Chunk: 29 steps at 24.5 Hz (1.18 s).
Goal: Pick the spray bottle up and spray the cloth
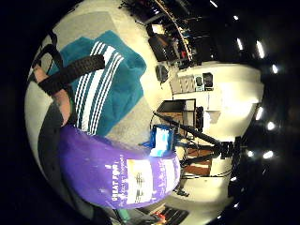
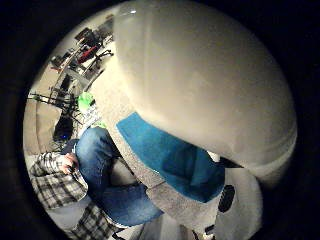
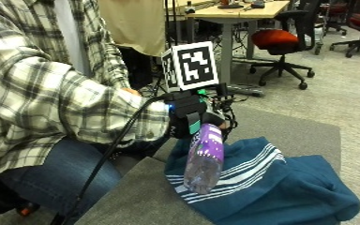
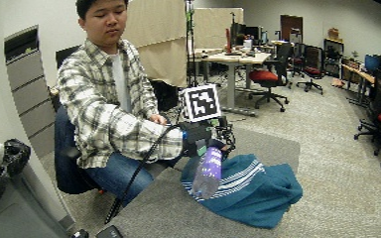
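One spray bottle [image 3: 204, 161], purple label, gripped in my gloved right hand [image 3: 189, 119], held tilted above teal striped cloth [image 3: 273, 185] on table [image 3: 136, 199]; contents unclear.

The glove hides the spray bottle [image 3: 204, 161] head; the cloth [image 3: 273, 187] runs past the outside view's bottom edge

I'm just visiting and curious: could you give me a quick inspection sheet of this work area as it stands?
Surface: grey table, carpet-like top.
Job's things: spray bottle, purple label, held off the table above the teal striped cloth, which lies bunched.
Clutter: nothing seen.
Hand: gloved right hand grips the bottle's top, fingers curled round it.
Cables: black cable hanging from the glove.
Surroundings: office chairs, desks, carpeted floor.
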Each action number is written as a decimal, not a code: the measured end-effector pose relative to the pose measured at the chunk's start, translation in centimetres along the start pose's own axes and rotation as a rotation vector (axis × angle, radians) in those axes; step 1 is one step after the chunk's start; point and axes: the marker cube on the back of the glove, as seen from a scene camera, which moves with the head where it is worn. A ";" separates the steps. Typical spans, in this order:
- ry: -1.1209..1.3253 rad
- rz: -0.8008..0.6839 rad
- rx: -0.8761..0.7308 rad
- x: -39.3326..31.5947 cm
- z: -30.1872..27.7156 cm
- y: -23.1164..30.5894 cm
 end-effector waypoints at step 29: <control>-0.606 0.471 0.360 7.0 -4.7 3.2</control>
